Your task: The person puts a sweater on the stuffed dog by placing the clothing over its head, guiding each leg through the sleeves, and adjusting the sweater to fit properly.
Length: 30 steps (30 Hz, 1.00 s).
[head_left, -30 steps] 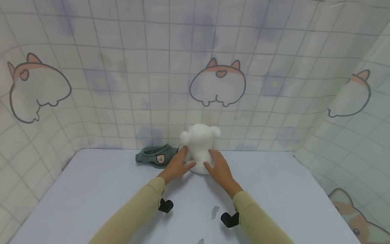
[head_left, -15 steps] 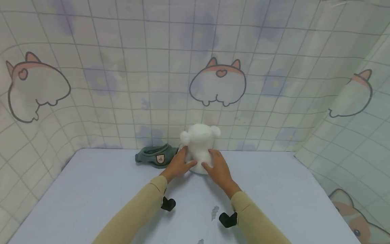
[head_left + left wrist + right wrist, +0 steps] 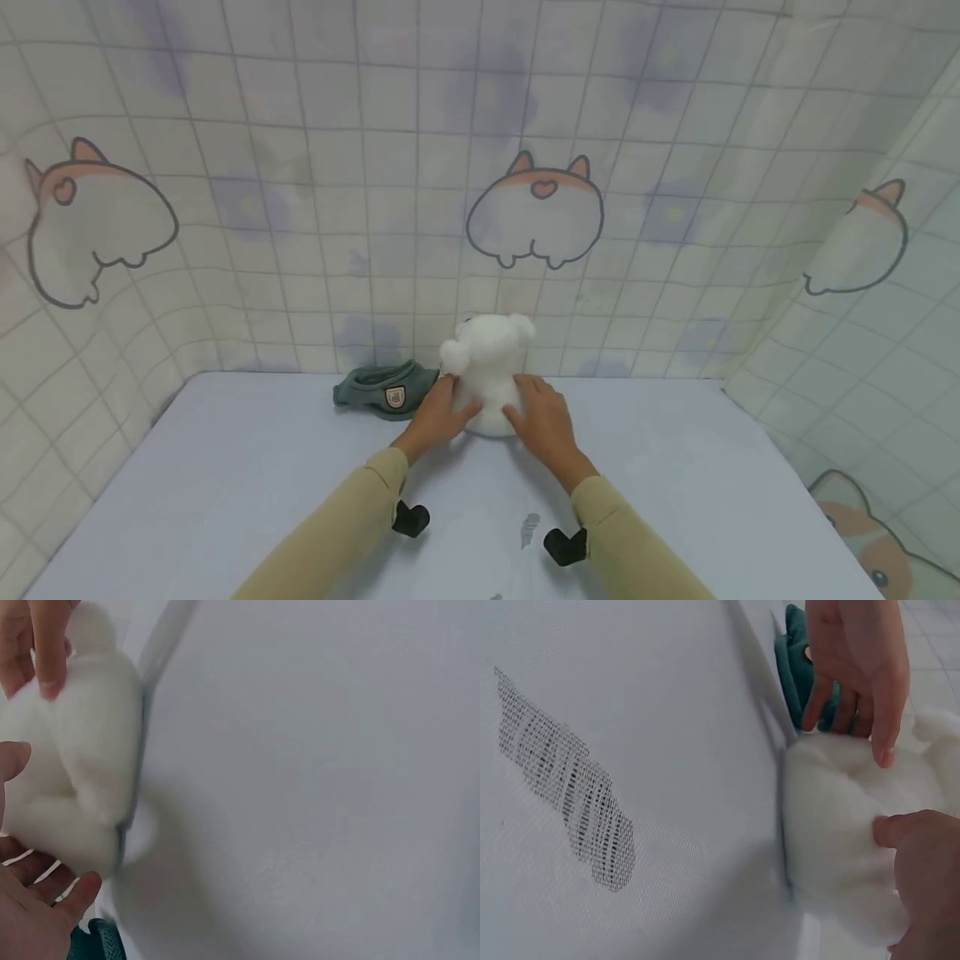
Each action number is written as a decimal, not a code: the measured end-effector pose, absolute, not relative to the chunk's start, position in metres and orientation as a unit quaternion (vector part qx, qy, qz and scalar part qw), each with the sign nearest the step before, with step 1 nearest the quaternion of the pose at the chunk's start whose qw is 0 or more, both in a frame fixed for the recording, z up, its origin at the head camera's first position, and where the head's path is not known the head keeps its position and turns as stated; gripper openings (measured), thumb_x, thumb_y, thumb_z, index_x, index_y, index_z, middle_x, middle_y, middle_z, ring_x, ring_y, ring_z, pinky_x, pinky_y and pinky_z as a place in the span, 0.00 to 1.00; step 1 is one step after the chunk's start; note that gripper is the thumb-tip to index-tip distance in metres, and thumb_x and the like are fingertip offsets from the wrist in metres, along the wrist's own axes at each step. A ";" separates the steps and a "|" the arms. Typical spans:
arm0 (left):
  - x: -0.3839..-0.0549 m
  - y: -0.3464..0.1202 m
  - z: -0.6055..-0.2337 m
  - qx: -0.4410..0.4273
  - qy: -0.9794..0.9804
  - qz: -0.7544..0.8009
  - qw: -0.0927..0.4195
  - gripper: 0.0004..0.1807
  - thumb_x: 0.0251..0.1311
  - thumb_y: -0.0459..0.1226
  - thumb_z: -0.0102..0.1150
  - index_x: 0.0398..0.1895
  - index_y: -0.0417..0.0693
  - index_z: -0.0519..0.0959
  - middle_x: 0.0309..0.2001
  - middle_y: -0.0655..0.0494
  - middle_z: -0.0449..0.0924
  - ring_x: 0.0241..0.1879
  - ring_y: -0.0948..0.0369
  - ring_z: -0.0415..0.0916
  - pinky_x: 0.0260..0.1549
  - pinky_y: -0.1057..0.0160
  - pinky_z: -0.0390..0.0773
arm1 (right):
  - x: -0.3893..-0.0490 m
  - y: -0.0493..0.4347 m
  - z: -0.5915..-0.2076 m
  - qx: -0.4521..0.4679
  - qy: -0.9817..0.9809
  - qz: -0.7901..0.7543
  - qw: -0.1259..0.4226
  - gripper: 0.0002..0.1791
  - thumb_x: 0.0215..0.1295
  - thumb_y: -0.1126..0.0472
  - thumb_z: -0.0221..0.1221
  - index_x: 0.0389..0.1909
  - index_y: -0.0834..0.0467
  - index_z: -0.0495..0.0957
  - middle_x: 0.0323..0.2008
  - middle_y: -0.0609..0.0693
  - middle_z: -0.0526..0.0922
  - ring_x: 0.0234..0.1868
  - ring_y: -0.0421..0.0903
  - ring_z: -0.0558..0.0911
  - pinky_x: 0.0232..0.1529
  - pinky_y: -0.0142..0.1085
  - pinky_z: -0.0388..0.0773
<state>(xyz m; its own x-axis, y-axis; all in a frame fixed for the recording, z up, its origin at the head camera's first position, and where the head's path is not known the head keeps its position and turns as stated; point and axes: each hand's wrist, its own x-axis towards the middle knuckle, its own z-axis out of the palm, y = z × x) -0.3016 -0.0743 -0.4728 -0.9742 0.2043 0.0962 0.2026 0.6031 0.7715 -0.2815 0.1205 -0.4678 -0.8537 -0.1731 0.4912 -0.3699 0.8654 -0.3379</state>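
A white fluffy plush toy [image 3: 491, 375] with two round ears sits upright near the back edge of the table, its back mostly towards me. My left hand [image 3: 435, 421] holds its left side, thumb on the toy's back. On the other side my right hand [image 3: 547, 425] grips it the same way. Both wrist views show the plush's soft lower body [image 3: 101, 742] between the two hands, its base at the tabletop. Just left of my left hand lies a small green garment [image 3: 367, 400] with a shield-shaped patch [image 3: 395, 397], partly covered by that hand.
The white table [image 3: 225, 483] ends at a hanging cloth [image 3: 405, 208] with a grid and corgi prints, which also closes off both sides. A grey mesh-like patch [image 3: 530, 531] marks the tabletop between my forearms. Black pieces [image 3: 566, 547] stick out from both wrists.
The plush toy's head has turned a little to the left, and a dark spot now shows at its upper left. Both hands stay on it. The head view has tilted slightly up.
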 end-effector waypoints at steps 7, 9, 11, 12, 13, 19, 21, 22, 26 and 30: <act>-0.289 -0.073 -0.473 0.109 0.896 0.431 0.006 0.38 0.65 0.48 0.56 0.72 0.37 0.56 0.69 0.38 0.62 0.69 0.45 0.61 0.68 0.45 0.63 | -0.279 0.120 -0.471 0.147 -0.923 0.177 0.307 0.14 0.53 0.62 0.70 0.38 0.58 0.76 0.37 0.52 0.78 0.33 0.50 0.78 0.34 0.40 0.75; -0.286 -0.071 -0.474 0.114 0.897 0.428 0.004 0.37 0.65 0.48 0.56 0.70 0.36 0.58 0.66 0.38 0.65 0.67 0.45 0.64 0.66 0.46 0.65 | -0.278 0.120 -0.471 0.136 -0.924 0.193 0.301 0.11 0.54 0.65 0.68 0.36 0.58 0.76 0.35 0.51 0.77 0.29 0.49 0.77 0.30 0.39 0.75; -0.283 -0.070 -0.474 0.122 0.895 0.429 0.001 0.35 0.66 0.46 0.56 0.69 0.35 0.59 0.64 0.38 0.67 0.65 0.45 0.66 0.64 0.46 0.67 | -0.278 0.120 -0.472 0.126 -0.924 0.212 0.292 0.09 0.56 0.68 0.65 0.36 0.59 0.75 0.34 0.51 0.78 0.29 0.48 0.77 0.30 0.39 0.75; -0.282 -0.069 -0.475 0.126 0.894 0.429 0.000 0.35 0.66 0.46 0.56 0.68 0.34 0.60 0.62 0.38 0.68 0.64 0.45 0.67 0.63 0.46 0.67 | -0.278 0.121 -0.473 0.121 -0.924 0.222 0.287 0.09 0.56 0.68 0.64 0.36 0.59 0.75 0.34 0.51 0.78 0.29 0.47 0.77 0.30 0.39 0.76; -0.281 -0.068 -0.475 0.126 0.894 0.430 0.000 0.34 0.66 0.45 0.56 0.68 0.35 0.60 0.61 0.38 0.69 0.63 0.46 0.68 0.63 0.46 0.68 | -0.277 0.121 -0.473 0.117 -0.923 0.231 0.284 0.09 0.57 0.69 0.64 0.37 0.60 0.75 0.34 0.51 0.78 0.31 0.47 0.78 0.31 0.39 0.77; -0.273 -0.065 -0.476 0.115 0.898 0.425 0.014 0.34 0.66 0.46 0.55 0.69 0.38 0.59 0.60 0.42 0.70 0.61 0.48 0.69 0.62 0.46 0.69 | -0.277 0.124 -0.480 0.106 -0.921 0.252 0.277 0.13 0.57 0.62 0.67 0.41 0.60 0.75 0.35 0.52 0.78 0.36 0.47 0.78 0.35 0.40 0.78; -0.271 -0.065 -0.476 0.117 0.897 0.425 0.022 0.32 0.67 0.44 0.54 0.69 0.39 0.59 0.60 0.43 0.70 0.61 0.49 0.69 0.62 0.47 0.69 | -0.276 0.125 -0.482 0.103 -0.923 0.251 0.274 0.17 0.57 0.57 0.68 0.43 0.60 0.75 0.37 0.53 0.78 0.37 0.48 0.77 0.36 0.41 0.78; -0.269 -0.065 -0.476 0.119 0.896 0.426 0.026 0.31 0.67 0.42 0.53 0.69 0.39 0.59 0.60 0.44 0.70 0.61 0.50 0.69 0.62 0.48 0.69 | -0.276 0.125 -0.482 0.101 -0.924 0.251 0.272 0.19 0.58 0.54 0.68 0.44 0.60 0.75 0.37 0.53 0.78 0.37 0.48 0.77 0.36 0.41 0.78; -0.265 -0.066 -0.477 0.141 0.889 0.434 0.038 0.29 0.63 0.32 0.47 0.68 0.40 0.58 0.59 0.45 0.70 0.60 0.51 0.69 0.62 0.49 0.70 | -0.275 0.125 -0.485 0.092 -0.927 0.255 0.260 0.24 0.59 0.49 0.66 0.48 0.61 0.74 0.42 0.55 0.78 0.41 0.50 0.77 0.39 0.43 0.78; -0.259 -0.065 -0.476 0.171 0.877 0.446 0.047 0.29 0.59 0.26 0.43 0.67 0.38 0.60 0.58 0.45 0.71 0.60 0.51 0.69 0.61 0.50 0.70 | -0.273 0.126 -0.487 0.089 -0.932 0.258 0.239 0.30 0.59 0.44 0.65 0.53 0.61 0.72 0.49 0.55 0.76 0.47 0.52 0.78 0.44 0.45 0.80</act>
